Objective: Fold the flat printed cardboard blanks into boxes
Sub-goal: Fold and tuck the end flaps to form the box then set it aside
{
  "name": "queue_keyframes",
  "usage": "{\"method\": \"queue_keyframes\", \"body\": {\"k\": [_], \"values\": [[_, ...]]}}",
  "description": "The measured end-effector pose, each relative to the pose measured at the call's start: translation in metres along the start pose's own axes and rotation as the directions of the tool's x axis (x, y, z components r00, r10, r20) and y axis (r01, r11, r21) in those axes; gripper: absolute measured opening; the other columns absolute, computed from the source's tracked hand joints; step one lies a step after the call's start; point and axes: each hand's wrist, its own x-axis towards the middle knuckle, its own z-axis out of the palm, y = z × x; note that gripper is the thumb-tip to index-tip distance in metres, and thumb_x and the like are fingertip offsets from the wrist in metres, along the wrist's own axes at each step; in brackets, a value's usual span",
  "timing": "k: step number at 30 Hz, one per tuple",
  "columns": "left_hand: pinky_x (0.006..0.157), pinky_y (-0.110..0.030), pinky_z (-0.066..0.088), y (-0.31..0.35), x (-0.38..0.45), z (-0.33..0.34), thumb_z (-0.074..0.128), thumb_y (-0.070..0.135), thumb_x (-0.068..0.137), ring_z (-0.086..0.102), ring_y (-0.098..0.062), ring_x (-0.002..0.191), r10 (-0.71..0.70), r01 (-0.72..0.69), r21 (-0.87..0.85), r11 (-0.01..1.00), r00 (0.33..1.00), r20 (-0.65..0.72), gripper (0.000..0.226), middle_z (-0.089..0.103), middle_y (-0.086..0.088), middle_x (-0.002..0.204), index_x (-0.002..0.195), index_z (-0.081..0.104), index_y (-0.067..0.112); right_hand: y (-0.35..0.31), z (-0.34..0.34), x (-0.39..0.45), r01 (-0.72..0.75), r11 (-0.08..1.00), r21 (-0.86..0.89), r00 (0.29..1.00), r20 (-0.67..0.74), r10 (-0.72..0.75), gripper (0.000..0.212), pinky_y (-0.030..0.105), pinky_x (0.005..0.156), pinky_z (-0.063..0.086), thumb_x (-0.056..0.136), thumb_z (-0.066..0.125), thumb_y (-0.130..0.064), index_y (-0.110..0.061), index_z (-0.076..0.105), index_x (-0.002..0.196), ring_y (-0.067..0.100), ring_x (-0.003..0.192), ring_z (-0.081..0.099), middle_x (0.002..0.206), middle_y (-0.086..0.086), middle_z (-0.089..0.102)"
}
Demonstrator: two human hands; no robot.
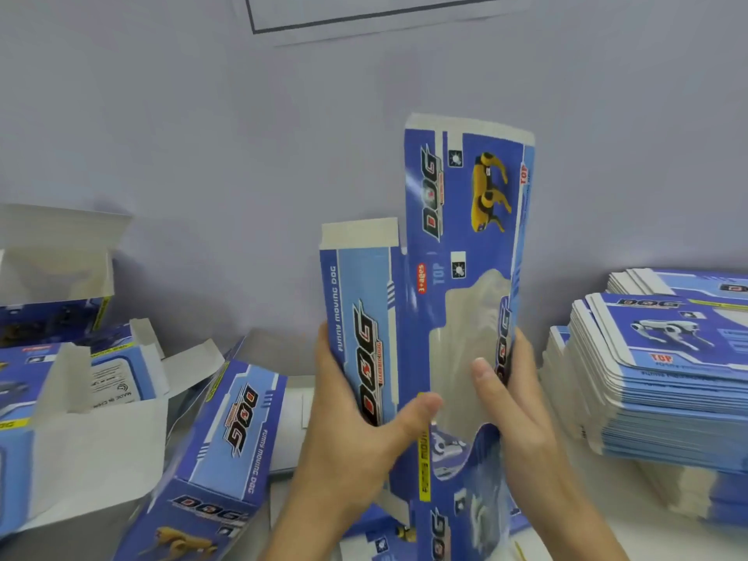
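Left hand [356, 431]: it grips the left side of the blank; the thumb lies across the front near the window, the fingers [324, 350] are curled behind the left panel.
Right hand [522, 406]: it holds the right edge of the blank; the thumb presses on the clear window, the other fingers wrap around the edge behind.
Blank [441, 301]: blue printed cardboard, held upright between the two hands, above the surface. It is partly opened, with the left panel bent toward the camera. The word "DOG" and a yellow robot dog are printed on it. A clear window sits in the middle panel. A tall flap stands up at the top right, a shorter grey flap at the top left.
Lower edge: more printed cardboard lies under the hands; I cannot tell if it belongs to the same blank.
Box [210, 459]: a folded one lies on its side just left of the left hand, with open flaps at its far end.
Open boxes [81, 398]: more folded boxes stand at the far left, flaps up, grey inside.
Stack [668, 382]: flat blanks are piled at the right on the surface [631, 532], near the right hand.
Wall [202, 115]: pale grey-violet, behind everything.
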Motion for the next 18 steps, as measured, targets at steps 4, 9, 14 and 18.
{"method": "queue_keyframes", "body": {"k": [4, 9, 14, 18], "values": [[0.079, -0.016, 0.056, 0.003, -0.005, 0.019, 0.079, 0.052, 0.059, 0.065, -0.002, 0.114, -0.045, 0.069, -0.134, 0.989, 0.983, 0.177, 0.102, 0.063, 0.027, 0.124, 0.14, 0.018, 0.059, 0.007, 0.016, 0.012, -0.093, 0.995, 0.035, 0.996, -0.011, 0.094, 0.068, 0.009, 0.092, 0.046, 0.085, 0.061, -0.059, -0.028, 0.038, 0.141, -0.018, 0.11, 0.057, 0.138, -0.011, 0.056], [0.073, -0.014, 0.056, 0.005, -0.009, 0.035, 0.074, 0.058, 0.059, 0.068, -0.001, 0.104, 0.031, -0.032, -0.092, 0.995, 0.999, -0.01, 0.077, 0.068, 0.023, 0.111, 0.128, 0.042, 0.047, 0.01, 0.017, 0.004, -0.232, 0.962, 0.146, 0.973, 0.02, 0.232, 0.046, 0.013, 0.101, 0.045, 0.103, 0.044, -0.037, -0.034, 0.034, 0.147, -0.021, 0.116, 0.052, 0.146, -0.022, 0.051], [0.064, -0.011, 0.055, 0.003, 0.001, 0.019, 0.09, 0.057, 0.051, 0.072, -0.001, 0.083, 0.131, -0.143, 0.001, 0.99, 0.905, -0.405, 0.071, 0.072, 0.022, 0.095, 0.108, 0.055, 0.033, -0.01, 0.008, 0.005, -0.132, 0.979, -0.155, 0.97, -0.224, 0.096, 0.072, 0.025, 0.118, 0.028, 0.082, 0.052, -0.056, -0.045, 0.031, 0.15, -0.015, 0.137, 0.031, 0.151, -0.029, 0.036], [0.06, -0.007, 0.052, 0.01, -0.001, 0.021, 0.088, 0.06, 0.052, 0.068, 0.008, 0.089, 0.217, -0.171, 0.134, 0.976, 0.805, -0.552, 0.076, 0.065, 0.031, 0.102, 0.112, 0.048, 0.038, -0.036, 0.024, 0.003, 0.122, 0.954, -0.272, 0.962, -0.204, -0.181, 0.051, 0.022, 0.1, 0.045, 0.087, 0.055, -0.048, -0.035, 0.052, 0.137, 0.002, 0.126, 0.052, 0.131, -0.018, 0.057]]}}
